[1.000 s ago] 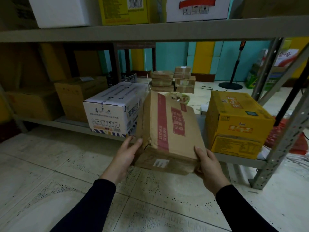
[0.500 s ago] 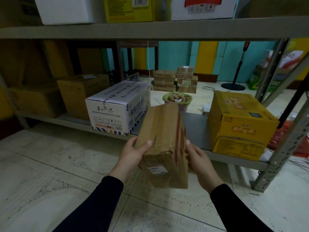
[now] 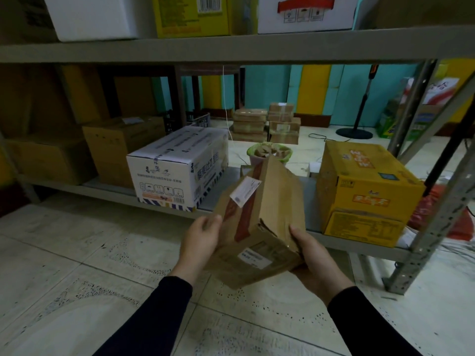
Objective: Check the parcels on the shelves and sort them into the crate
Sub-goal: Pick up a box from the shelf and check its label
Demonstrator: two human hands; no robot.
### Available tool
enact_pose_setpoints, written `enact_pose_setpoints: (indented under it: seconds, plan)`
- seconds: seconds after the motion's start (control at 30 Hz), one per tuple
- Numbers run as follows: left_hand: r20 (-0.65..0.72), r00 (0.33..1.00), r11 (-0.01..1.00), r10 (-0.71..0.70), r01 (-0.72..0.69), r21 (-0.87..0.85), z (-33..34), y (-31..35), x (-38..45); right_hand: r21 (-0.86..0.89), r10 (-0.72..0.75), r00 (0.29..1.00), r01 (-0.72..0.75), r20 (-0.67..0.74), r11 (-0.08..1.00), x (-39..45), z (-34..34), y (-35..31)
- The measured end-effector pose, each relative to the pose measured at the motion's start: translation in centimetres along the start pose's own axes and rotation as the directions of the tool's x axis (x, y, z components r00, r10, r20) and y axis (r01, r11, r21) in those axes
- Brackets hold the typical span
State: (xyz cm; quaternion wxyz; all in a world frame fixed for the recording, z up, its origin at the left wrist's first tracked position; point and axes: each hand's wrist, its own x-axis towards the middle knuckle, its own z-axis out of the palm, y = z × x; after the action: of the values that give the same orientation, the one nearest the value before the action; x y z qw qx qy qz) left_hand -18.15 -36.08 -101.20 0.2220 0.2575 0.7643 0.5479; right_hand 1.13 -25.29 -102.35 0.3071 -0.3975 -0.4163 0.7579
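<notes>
A grey shelf [image 3: 257,47] fills the view. In front of its lower level, above the tiled floor, a tilted brown parcel [image 3: 272,201] is gripped between both hands: left hand [image 3: 200,242] curled on its side, right hand [image 3: 314,255] cupping its lower corner.

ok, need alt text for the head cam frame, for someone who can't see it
Two hands hold a tilted brown cardboard parcel in front of a low metal shelf: the left hand grips its left side, the right hand cups its lower right corner. A white box and a yellow box stand on the shelf behind.
</notes>
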Motion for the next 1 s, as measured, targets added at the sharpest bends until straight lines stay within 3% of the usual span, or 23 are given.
enact_pose_setpoints:
  seconds: [0.1,0.27,0.33,0.47,0.57,0.7,1.0]
  plan:
    - [0.011,0.976,0.976,-0.218,0.218,-0.008,-1.0,-2.3,0.9,0.022,-0.013,1.0,0.013,0.009,1.0,0.0,-0.4,0.1]
    - [0.199,0.943,0.915,-0.268,0.314,-0.256,-2.0,-2.8,0.7,0.015,-0.029,0.999,0.029,0.023,0.999,-0.1,-0.8,0.1]
    - [0.2,0.955,0.92,-0.22,0.271,-0.281,-2.2,-2.9,0.5,-0.079,-0.066,0.997,0.064,-0.028,0.995,-0.1,-0.7,0.1]
    - [0.069,0.995,0.949,-0.075,0.092,-0.3,-2.4,-2.4,0.2,-0.34,-0.251,0.958,0.193,-0.136,0.92,-0.1,-0.6,-0.1]
    - [-0.006,0.996,0.978,0.089,-0.089,-0.189,-2.0,-1.7,0.1,-0.26,-0.201,0.979,0.189,-0.023,0.947,-0.4,-0.1,0.0]
    - [-0.017,0.969,0.962,0.247,-0.247,-0.117,-1.9,-0.8,-0.4,-0.127,-0.164,0.986,0.165,0.019,0.978,-0.3,-0.1,0.2]
    - [0.009,0.95,0.928,0.313,-0.304,-0.214,-2.3,-1.1,0.0,-0.174,-0.203,0.977,0.212,0.066,0.962,-0.2,0.1,0.4]
